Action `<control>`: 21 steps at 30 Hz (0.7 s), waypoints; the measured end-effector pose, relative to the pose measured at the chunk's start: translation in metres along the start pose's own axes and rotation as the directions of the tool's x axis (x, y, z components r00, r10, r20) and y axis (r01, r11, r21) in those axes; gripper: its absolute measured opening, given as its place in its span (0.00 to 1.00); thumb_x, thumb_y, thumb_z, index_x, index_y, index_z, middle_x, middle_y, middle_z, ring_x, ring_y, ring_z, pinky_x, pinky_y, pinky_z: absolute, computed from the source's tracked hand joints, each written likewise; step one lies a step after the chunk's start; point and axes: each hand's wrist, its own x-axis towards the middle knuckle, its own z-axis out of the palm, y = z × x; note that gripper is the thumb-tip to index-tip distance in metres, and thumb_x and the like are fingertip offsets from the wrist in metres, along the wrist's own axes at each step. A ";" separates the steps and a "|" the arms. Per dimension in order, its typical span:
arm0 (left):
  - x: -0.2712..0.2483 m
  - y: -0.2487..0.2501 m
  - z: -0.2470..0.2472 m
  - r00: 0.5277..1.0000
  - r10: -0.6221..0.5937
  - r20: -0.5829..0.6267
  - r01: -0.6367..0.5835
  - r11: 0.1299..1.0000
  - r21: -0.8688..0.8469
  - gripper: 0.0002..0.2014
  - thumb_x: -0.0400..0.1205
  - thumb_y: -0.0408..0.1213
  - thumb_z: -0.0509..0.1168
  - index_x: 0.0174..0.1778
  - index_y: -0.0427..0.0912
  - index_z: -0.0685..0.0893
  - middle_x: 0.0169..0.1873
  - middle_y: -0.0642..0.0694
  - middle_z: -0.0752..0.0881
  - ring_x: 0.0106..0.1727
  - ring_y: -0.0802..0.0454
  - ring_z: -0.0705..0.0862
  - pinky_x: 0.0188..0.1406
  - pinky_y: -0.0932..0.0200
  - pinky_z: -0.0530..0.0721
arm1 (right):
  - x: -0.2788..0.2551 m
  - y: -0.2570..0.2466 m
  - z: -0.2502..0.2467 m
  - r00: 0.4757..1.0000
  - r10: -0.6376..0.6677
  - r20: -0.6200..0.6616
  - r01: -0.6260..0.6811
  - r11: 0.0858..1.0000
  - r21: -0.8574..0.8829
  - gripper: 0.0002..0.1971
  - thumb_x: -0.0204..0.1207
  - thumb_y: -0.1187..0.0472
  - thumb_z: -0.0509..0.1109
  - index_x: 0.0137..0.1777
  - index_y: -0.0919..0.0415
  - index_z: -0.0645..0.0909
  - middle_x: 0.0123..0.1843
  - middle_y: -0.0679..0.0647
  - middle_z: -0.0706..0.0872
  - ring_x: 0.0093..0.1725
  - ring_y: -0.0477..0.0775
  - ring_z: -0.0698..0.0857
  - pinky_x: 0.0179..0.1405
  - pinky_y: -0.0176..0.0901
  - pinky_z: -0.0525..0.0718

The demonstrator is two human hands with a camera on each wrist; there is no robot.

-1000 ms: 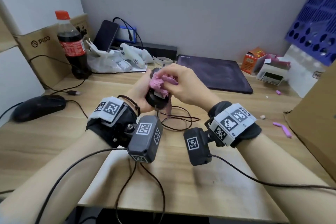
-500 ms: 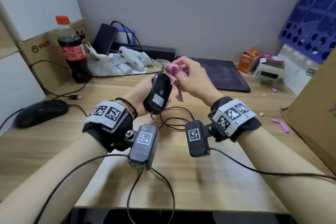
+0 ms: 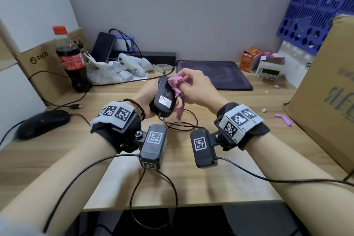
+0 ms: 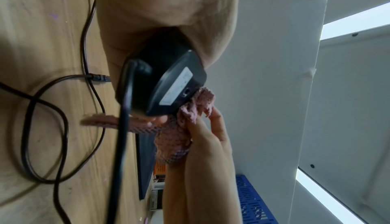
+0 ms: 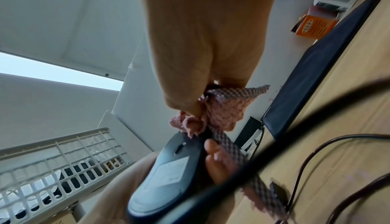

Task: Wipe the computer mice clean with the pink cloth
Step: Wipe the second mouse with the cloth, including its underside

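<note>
My left hand (image 3: 148,99) grips a black wired mouse (image 3: 164,99) above the desk, its labelled underside (image 4: 178,87) turned up toward me. My right hand (image 3: 193,86) pinches a bunched pink cloth (image 3: 177,84) and presses it on the far right edge of that underside; a strip of the cloth (image 5: 223,110) hangs down beside the mouse (image 5: 168,169). The mouse's cord (image 3: 182,124) loops on the desk below. A second black mouse (image 3: 43,123) lies on the desk at the left, untouched.
A cola bottle (image 3: 70,59) and a cardboard box stand at back left, white controllers (image 3: 132,67) and a phone behind. A dark mouse pad (image 3: 212,76) lies at back centre. A big cardboard box (image 3: 325,90) fills the right side; small pink bits (image 3: 283,119) lie near it.
The cloth slid from the near part of the mouse's underside to its far end. Both hands shifted slightly away from me with the mouse.
</note>
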 end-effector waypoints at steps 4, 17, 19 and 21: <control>0.010 -0.002 -0.003 0.994 -0.042 -0.099 0.038 0.998 -0.043 0.12 0.85 0.45 0.55 0.43 0.43 0.77 0.37 0.46 0.77 0.34 0.50 0.79 0.30 0.64 0.83 | -0.013 0.003 -0.002 0.984 0.051 0.173 -0.065 0.995 0.079 0.06 0.81 0.63 0.66 0.48 0.51 0.83 0.39 0.49 0.87 0.33 0.48 0.85 0.26 0.33 0.79; 0.005 -0.010 0.026 0.995 0.098 0.020 -0.099 0.984 0.150 0.22 0.88 0.54 0.53 0.45 0.43 0.85 0.29 0.48 0.86 0.25 0.56 0.83 0.29 0.63 0.80 | -0.001 0.011 -0.015 0.997 0.068 -0.037 -0.063 0.991 0.118 0.08 0.82 0.53 0.66 0.55 0.55 0.83 0.38 0.47 0.84 0.35 0.47 0.84 0.24 0.32 0.82; 0.008 -0.010 0.029 0.992 0.121 0.020 -0.123 0.984 0.133 0.24 0.89 0.52 0.49 0.42 0.39 0.83 0.26 0.46 0.88 0.24 0.55 0.86 0.23 0.68 0.81 | -0.002 0.011 -0.009 0.997 0.073 -0.023 -0.069 0.989 0.127 0.08 0.82 0.53 0.67 0.55 0.54 0.83 0.39 0.48 0.85 0.34 0.48 0.84 0.21 0.31 0.81; 0.011 -0.007 0.027 0.991 0.133 -0.005 -0.131 0.985 0.113 0.26 0.88 0.53 0.50 0.41 0.38 0.83 0.27 0.44 0.89 0.26 0.53 0.87 0.23 0.68 0.83 | -0.004 0.012 -0.006 0.997 0.077 0.004 -0.077 0.990 0.120 0.07 0.82 0.53 0.67 0.55 0.53 0.84 0.41 0.48 0.87 0.35 0.49 0.86 0.23 0.32 0.81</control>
